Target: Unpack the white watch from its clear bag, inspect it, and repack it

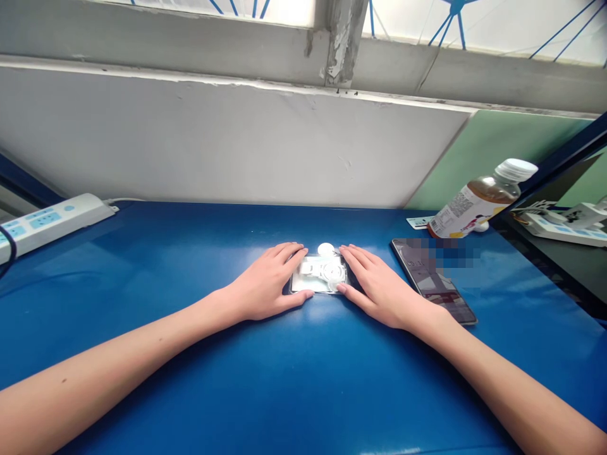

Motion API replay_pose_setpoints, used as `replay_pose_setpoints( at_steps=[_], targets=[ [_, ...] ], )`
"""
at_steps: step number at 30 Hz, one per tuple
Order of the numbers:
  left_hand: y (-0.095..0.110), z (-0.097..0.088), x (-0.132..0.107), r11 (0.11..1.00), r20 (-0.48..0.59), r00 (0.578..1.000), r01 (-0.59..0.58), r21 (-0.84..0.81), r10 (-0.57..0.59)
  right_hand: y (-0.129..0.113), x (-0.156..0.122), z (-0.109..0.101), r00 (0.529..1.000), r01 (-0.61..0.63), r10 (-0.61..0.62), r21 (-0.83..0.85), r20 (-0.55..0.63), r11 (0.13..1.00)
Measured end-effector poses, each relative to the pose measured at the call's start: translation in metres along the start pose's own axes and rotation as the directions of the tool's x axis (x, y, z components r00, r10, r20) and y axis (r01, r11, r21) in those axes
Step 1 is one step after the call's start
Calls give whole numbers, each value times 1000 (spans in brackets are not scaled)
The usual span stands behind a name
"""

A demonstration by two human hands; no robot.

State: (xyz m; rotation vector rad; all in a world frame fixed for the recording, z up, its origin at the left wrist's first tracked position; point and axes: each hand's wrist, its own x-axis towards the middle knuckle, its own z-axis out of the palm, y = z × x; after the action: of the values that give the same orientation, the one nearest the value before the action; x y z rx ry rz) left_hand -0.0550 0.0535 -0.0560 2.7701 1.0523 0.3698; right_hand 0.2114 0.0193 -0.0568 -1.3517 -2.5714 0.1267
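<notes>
In the middle of the blue table lies a small flat rectangular item (310,284) with a clear edge, white inside, carrying a white strap-like piece and a round ring-shaped part. Its exact kind I cannot make out. My left hand (272,281) grips its left end, fingers on the far edge and thumb along the near edge. At the right end, my right hand (374,284) holds it in the same way, the thumb close to the round part. A small white disc (325,249) shows at the far edge between my fingertips. My fingers hide both ends of the item.
A dark phone (434,281) lies to the right of my right hand. Behind it a bottle of brown drink (474,205) leans or stands near a small card (419,222). Power strips sit at the left (61,221) and far right (569,229). A wall borders the table's back.
</notes>
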Motion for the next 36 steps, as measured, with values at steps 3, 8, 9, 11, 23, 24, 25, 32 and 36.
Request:
replay_pose_setpoints(
  at_steps=[3, 8, 9, 11, 23, 24, 25, 32, 36],
  targets=[
    [0, 0, 0, 1000, 9, 1000, 1, 21, -1, 0, 0, 0, 1000, -8, 8, -5, 11, 1000],
    [0, 0, -1, 1000, -3, 1000, -8, 15, 8, 0, 0, 0, 1000, -4, 4, 4, 3, 1000],
    [0, 0, -1, 1000, -4, 1000, -10, 16, 10, 0, 0, -1, 1000, -5, 5, 2, 7, 1000],
    [0, 1, 0, 1000, -6, 1000, -10, 19, 10, -1, 0, -1, 1000, -11, 11, -2, 16, 1000],
    [0, 1, 1, 1000, -36, 999, -2, -14, 2, 4, -2, -10, 991, 127, -130, 84, 25, 988],
    [0, 1, 1, 1000, -33, 999, -2, -16, 1, 4, -2, -11, 990, 135, -137, 87, 20, 987],
    [0, 1, 1, 1000, -28, 1000, 0, -16, -1, 4, -1, -12, 990, 137, -139, 88, 14, 987],
    [-1, -1, 0, 999, -15, 1000, -25, -24, 24, 5, 0, -15, 983, 180, -177, 65, -41, 982],
    [-1, -2, -1, 993, -56, 994, -99, -58, 95, 3, 0, -17, 982, 165, -156, 82, -104, 983]
  ],
)
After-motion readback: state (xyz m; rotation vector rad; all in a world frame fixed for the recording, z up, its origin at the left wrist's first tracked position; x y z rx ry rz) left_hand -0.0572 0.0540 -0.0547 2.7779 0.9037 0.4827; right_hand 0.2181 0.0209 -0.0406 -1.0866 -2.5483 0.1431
